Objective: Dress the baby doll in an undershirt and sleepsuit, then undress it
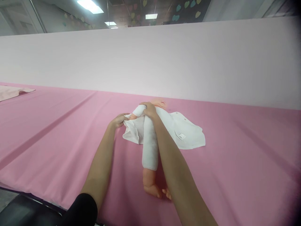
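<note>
A baby doll (pixel 150 144) with a white cloth body lies on the pink cover, its feet pointing towards me and its head at the far end, partly behind my right hand. Under and beside it a white baby shirt (pixel 192 135) is spread out, with a small label showing on its right part. My left hand (pixel 119 120) pinches the left sleeve of the shirt, close to the doll's hand. Curled over the doll's upper arm and shoulder is my right hand (pixel 150 110). My right forearm hides part of the doll's other leg.
A pink cover (pixel 58 141) drapes the table, with a few creases. At the far left edge lies a pale pink cloth (pixel 13 92). A white wall panel (pixel 150 62) rises behind the table. Something black like a seat (pixel 28 210) stands below the front left edge.
</note>
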The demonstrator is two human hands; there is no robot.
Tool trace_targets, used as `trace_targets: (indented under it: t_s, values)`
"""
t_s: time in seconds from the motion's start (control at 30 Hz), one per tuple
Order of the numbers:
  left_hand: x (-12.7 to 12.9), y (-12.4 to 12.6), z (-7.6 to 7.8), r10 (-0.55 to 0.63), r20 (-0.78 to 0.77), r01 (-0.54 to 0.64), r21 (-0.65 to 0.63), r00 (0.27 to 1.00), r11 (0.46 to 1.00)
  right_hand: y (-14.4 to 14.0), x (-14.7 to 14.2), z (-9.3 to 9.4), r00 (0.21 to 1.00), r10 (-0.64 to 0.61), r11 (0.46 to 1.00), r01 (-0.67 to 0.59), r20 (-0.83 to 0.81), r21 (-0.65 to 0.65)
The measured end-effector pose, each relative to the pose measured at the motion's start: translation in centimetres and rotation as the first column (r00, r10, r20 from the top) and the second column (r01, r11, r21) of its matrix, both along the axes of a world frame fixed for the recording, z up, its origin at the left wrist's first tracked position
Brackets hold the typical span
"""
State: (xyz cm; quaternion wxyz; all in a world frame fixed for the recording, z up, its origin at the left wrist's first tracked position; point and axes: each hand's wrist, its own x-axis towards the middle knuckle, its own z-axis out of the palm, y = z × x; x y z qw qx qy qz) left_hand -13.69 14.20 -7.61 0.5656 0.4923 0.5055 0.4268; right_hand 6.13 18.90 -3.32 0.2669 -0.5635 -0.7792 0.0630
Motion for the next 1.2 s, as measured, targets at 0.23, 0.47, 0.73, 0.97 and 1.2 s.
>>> trace_targets:
  t_s: [0.23,0.47,0.73,0.97,1.2]
  values:
    - [-1.0,-0.8,0.6,-0.160,0.018,0.159,0.027,0.987,0.987,0.4,0.4,-0.2,0.986,0.039,0.999,-0.042,-0.163,-0.014]
    - [-1.4,-0.4,-1.0,-0.227,0.112,0.216,0.102,0.967,0.971,0.9,0.8,0.2,0.916,0.052,0.995,-0.079,-0.397,-0.054]
    - [0.7,0.4,-0.5,-0.091,0.011,0.089,0.157,0.996,0.984,0.0,-1.1,0.0,0.975,0.043,0.998,-0.050,-0.217,-0.025]
    - [2.4,0.2,1.5,0.040,-0.041,-0.027,0.285,0.998,0.958,-1.3,-1.4,1.0,0.994,0.097,0.990,-0.101,-0.050,-0.102]
    - [2.2,1.1,1.4,0.249,0.313,-0.285,0.074,0.917,0.956,-1.7,6.3,1.7,0.808,0.088,0.972,-0.198,-0.583,-0.127]
